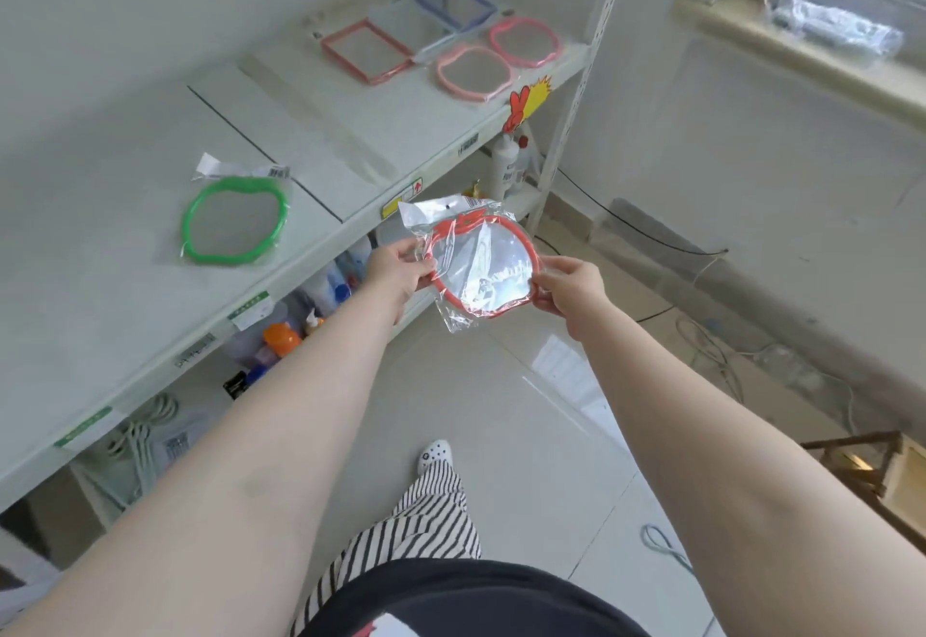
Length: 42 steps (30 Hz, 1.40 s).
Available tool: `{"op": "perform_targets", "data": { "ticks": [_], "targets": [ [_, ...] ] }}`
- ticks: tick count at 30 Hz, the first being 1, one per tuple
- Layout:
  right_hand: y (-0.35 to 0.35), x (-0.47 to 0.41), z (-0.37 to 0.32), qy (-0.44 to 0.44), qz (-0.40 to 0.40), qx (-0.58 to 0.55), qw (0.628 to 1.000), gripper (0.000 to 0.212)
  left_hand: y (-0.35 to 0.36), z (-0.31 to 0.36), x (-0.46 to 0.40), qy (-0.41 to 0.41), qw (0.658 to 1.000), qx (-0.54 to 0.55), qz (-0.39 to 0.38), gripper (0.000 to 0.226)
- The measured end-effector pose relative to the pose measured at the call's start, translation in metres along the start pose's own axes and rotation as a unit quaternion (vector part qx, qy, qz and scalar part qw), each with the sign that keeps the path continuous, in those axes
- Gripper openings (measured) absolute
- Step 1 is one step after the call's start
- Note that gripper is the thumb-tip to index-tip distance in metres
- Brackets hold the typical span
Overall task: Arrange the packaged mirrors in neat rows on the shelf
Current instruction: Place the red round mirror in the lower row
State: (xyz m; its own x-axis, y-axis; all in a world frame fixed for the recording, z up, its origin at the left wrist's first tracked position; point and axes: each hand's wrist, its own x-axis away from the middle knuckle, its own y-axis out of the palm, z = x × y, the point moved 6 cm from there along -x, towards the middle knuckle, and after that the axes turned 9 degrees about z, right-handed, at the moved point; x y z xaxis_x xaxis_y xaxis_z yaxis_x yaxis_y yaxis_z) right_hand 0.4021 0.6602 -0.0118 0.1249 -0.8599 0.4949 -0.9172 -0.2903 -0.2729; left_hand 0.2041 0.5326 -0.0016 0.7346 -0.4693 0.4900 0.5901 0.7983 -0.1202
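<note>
In front of the white metal shelf (pixel 150 316), out over the pale tiled floor (pixel 526 411), the person is holding a round red-framed mirror in a crinkled clear plastic bag (pixel 483 268) between both hands. The left hand (pixel 398 273) is pinching the bag's left edge with curled fingers, and the right hand (pixel 571 285) is gripping the frame's right rim the same way. The mirror is hanging in the air just off the shelf's front edge, not yet touching it.

To place it well, the person is probably best keeping it level, carrying it over the bare stretch of shelf, and lining it up with the packaged mirrors already lying there, header flap pointing the same way.

On the shelf, a wavy green-framed mirror in its bag (pixel 235 220) is lying alone near the front, well apart from the far group: a red square-framed mirror (pixel 368 52), a blue square-framed one (pixel 453 2) and two pink rounded ones (pixel 473 72) (pixel 525 41). Bottles are crowding the lower shelf (pixel 320 285), and cables are trailing along the wall beneath a windowsill (pixel 801 60).
</note>
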Motion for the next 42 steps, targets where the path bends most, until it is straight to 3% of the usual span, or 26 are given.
{"op": "perform_targets", "data": {
  "ticks": [13,22,26,32,42],
  "targets": [
    [0.031,-0.111,-0.100,-0.019,0.029,-0.012,0.999,0.031,0.056,0.091,-0.120,0.003,1.000,-0.002,-0.005,0.055],
    [0.089,-0.211,-0.173,-0.057,-0.054,0.064,0.995,0.030,0.067,0.121,-0.200,-0.022,0.991,0.032,0.130,0.049],
    [0.115,-0.254,-0.206,-0.091,-0.117,0.114,0.982,0.030,0.068,0.130,-0.233,-0.033,0.971,0.038,0.233,0.048],
    [0.148,-0.283,-0.230,-0.115,-0.166,0.159,0.966,0.032,0.064,0.134,-0.248,-0.064,0.944,0.074,0.316,0.040],
    [0.195,-0.304,-0.235,-0.129,-0.163,0.191,0.959,0.026,0.044,0.124,-0.290,-0.089,0.922,0.122,0.356,0.036]
  ]
}}
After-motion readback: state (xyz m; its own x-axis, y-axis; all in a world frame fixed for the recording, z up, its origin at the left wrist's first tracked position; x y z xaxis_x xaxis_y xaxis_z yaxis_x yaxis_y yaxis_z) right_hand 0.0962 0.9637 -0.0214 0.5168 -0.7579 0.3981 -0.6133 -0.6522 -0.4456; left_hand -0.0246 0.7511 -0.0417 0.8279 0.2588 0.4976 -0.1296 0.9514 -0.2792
